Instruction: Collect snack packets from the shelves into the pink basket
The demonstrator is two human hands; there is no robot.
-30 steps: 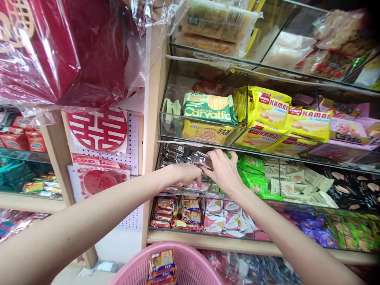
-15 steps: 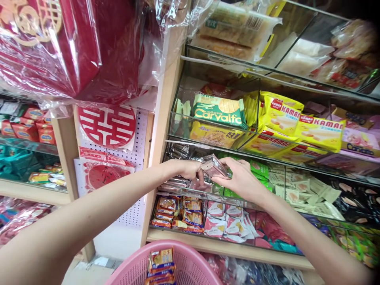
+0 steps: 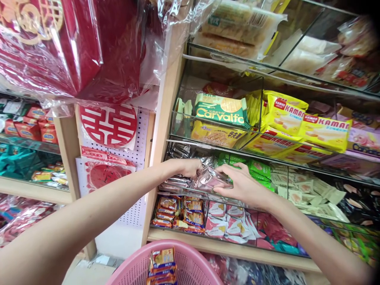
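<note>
While a pink basket (image 3: 190, 263) at the bottom edge holds orange snack packs (image 3: 162, 265), the left hand (image 3: 185, 168) and right hand (image 3: 242, 184) both pinch a silver packet (image 3: 212, 178) at centre, over a glass bin (image 3: 178, 190) of silver packets.

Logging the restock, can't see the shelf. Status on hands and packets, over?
Left hand and right hand both shut on silver packets, over the silver-packet bin. Green packets beside. Pink basket below. Nothing blocking.
</note>
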